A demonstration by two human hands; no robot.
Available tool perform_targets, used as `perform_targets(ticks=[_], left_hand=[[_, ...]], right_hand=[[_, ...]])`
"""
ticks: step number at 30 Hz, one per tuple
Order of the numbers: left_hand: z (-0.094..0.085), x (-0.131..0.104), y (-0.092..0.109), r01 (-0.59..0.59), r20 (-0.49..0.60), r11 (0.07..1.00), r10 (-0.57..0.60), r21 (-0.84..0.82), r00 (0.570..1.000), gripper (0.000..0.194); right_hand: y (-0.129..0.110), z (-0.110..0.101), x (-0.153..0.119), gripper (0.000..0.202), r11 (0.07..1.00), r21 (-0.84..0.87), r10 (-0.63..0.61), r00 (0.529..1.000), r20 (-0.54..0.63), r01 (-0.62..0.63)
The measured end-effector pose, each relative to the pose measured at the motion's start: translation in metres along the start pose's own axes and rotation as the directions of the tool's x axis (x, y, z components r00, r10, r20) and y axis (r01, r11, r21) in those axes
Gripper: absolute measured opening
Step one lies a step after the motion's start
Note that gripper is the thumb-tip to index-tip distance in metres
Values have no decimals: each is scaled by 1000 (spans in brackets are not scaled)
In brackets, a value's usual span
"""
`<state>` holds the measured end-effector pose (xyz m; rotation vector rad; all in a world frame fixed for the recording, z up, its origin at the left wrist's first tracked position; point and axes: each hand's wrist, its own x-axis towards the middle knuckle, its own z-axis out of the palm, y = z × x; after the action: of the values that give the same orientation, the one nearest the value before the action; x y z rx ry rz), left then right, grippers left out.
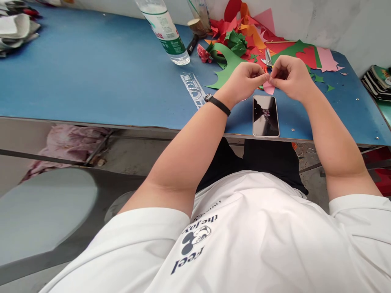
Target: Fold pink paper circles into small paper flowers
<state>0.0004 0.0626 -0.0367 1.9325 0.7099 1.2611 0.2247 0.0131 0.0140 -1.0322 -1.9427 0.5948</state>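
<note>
My left hand and my right hand meet fingertip to fingertip over the blue table. Both are closed in a pinch at a small piece of pink paper, whose lower part shows beneath the fingers. Just beyond them lie scissors, blades pointing away, handles partly hidden. A phone rests below my hands near the table edge. Left of my left hand is a cut green paper sheet with curved notches. A clear stencil ruler lies partly behind my left wrist.
Red, orange, pink and green paper scraps pile against the wall. A water bottle stands left of them, near a black marker and a reddish paper flower. Books sit at far right; a grey stool is at left.
</note>
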Motion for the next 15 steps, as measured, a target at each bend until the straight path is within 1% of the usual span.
perform_targets(ticks=[4,8,11,13,15], left_hand=[[-1,-1,2,31,-16,999,-30,21,999,58],[-2,2,-2,17,-20,999,-17,27,1000,60],[-1,6,-9,-29,-50,997,33,66,998,62],[0,7,-12,-65,-70,992,73,109,995,66],[1,7,-13,-92,-71,983,104,158,992,65]], right_hand=[[-2,2,0,51,1000,17,-8,1000,-30,9],[1,3,3,52,998,61,24,999,-48,-21],[7,6,5,48,988,144,58,998,-40,-52],[11,8,5,42,972,235,44,998,-48,-31],[14,10,5,37,958,288,23,998,-56,-5]])
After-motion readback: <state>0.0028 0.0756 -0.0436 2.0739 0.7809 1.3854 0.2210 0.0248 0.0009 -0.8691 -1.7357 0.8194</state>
